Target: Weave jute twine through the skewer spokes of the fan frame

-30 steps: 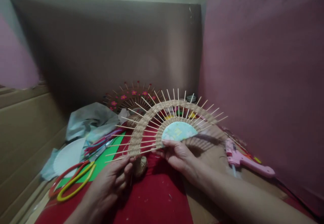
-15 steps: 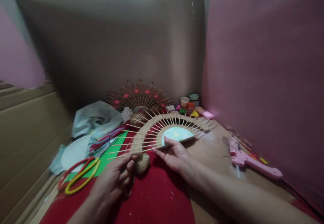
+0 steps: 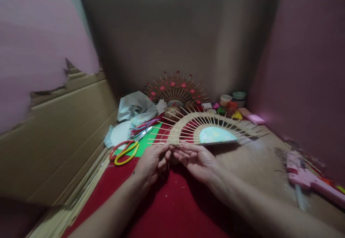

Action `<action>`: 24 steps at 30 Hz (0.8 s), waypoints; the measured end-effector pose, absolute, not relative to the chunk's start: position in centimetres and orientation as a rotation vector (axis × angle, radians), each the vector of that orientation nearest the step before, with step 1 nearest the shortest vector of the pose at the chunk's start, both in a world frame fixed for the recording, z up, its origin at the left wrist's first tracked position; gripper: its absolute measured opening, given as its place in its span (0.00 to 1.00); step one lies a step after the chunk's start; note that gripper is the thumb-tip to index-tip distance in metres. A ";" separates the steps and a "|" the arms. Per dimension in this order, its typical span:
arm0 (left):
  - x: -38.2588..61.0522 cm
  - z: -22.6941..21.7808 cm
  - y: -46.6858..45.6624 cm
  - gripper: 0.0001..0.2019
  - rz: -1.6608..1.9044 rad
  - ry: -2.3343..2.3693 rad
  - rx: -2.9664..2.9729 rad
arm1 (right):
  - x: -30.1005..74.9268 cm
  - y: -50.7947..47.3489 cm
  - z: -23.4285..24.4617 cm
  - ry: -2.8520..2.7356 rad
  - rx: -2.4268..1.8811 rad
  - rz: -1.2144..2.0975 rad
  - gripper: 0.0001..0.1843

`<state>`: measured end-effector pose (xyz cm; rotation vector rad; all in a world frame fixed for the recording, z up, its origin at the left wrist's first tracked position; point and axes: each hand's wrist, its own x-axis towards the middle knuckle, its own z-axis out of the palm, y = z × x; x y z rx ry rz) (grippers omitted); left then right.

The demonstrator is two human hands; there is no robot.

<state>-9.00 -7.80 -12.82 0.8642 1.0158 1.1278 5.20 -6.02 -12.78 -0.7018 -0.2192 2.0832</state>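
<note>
**Head view: woven half-disc lowered flat as both hands close in on its near edge**

The half-round woven fan, its skewer spokes splayed outward around a pale paper centre, now lies almost level just beyond the fingers, where a second ago it stood tilted up toward the camera. The left hand is curled, fingertips pinched at the fan's left corner, apparently on a strand of twine, though the strand itself is too thin to make out. The right hand is half open, fingers stretched under the straight edge, steadying it. The hands have drawn together since half a second ago, which suggests the weaving has reached the end of a row. Left of the left hand lie red and yellow scissors on green paper; beyond the fan stands a finished flowered fan. Far right of the right hand, a pink glue gun rests on the worktop.
</note>
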 end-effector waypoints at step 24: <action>-10.4 -12.0 -9.3 0.09 0.415 1.197 1.706 | 5.3 -5.2 -13.9 -0.427 -0.528 2.171 0.04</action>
